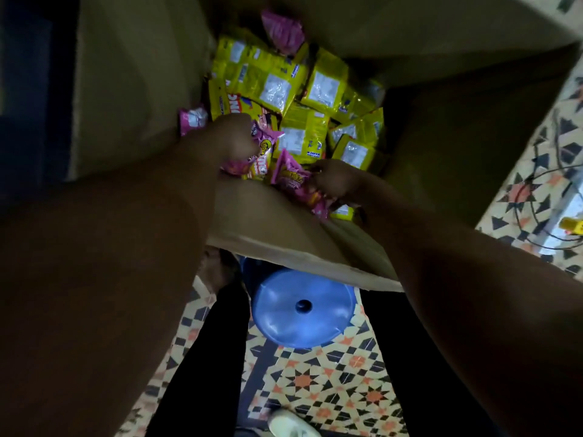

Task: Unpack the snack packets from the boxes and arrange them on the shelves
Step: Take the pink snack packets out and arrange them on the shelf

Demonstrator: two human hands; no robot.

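Still unpacking: my left hand (233, 137) & right hand (334, 181) each grip pink packets (291, 176) inside the box (132, 89); next, lift 'em out w/o snagging the flap, onto shelves.

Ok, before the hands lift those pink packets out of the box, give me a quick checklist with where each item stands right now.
1. Left hand has a grip on pink packets: ok, fingers curled round them.
2. Right hand has a grip on a pink packet: ok, though blurred.
3. Box flaps open, way out clear: ok.
4. Yellow packets not caught in either grip: cannot tell.
5. Shelf space ready: cannot tell, no shelf in view.
6. Footing: not ok, blue stool stands between the legs.
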